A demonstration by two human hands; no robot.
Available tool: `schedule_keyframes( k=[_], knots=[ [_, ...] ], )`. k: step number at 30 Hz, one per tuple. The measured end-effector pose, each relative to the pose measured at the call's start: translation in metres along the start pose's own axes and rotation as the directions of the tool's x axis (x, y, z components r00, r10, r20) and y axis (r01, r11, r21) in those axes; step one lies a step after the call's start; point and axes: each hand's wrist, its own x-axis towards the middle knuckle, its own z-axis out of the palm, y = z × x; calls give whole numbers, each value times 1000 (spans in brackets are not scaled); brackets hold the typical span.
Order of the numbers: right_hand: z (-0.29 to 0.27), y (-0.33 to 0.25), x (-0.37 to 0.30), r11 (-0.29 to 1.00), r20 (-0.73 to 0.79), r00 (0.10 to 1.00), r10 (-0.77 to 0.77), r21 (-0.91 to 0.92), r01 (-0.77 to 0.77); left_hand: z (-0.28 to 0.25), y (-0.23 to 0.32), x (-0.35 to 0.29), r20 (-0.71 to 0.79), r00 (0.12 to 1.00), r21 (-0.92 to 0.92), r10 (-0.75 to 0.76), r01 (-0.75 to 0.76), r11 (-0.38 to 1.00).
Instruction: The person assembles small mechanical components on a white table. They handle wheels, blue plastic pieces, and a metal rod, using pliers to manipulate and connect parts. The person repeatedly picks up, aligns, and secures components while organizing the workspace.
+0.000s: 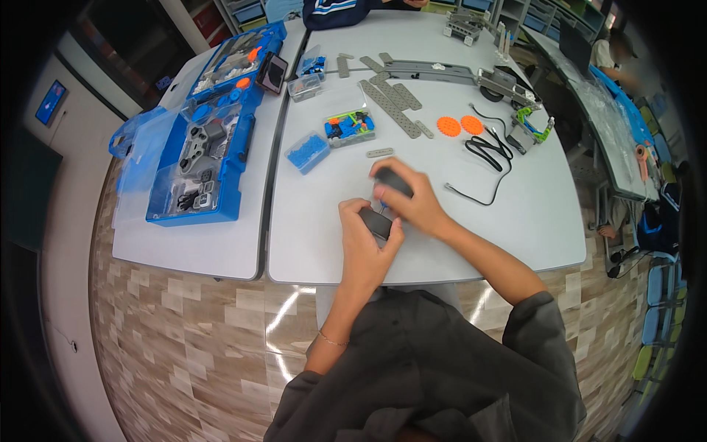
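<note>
Holding dark blocks (378, 224) (392, 182), both hands (362, 241) (421, 202) sit close, any lettering unreadable.

Both held blocks (377, 223) were dark grey. The tabletop (515, 217) was white with a grey edge; the toolbox (230, 197) was blue. Two toothed discs (448, 126) were orange, the cable (503, 151) black. The perforated beams (390, 110) were grey (a dotted pattern of holes ran along them). The floor (199, 324) showed patchy brown-and-beige wood grain; the shirt (442, 353) was charcoal.

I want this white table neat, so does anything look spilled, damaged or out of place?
Nothing looks spilled or damaged. A thin black cable looks untidy, loosely looped on the table beside two round orange perforated discs.
</note>
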Motion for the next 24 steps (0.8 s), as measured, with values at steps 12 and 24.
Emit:
schedule_keyframes(
  k=[12,24],
  knots=[
    [-32,13,-8,635,-59,989,-132,-772,39,-7,-10,-6,90,946,-444,-312,318,838],
    [-29,-27,-147,725,-400,908,-126,-662,-191,8,-7,-14,9,951,-356,-308,290,888]
  ],
)
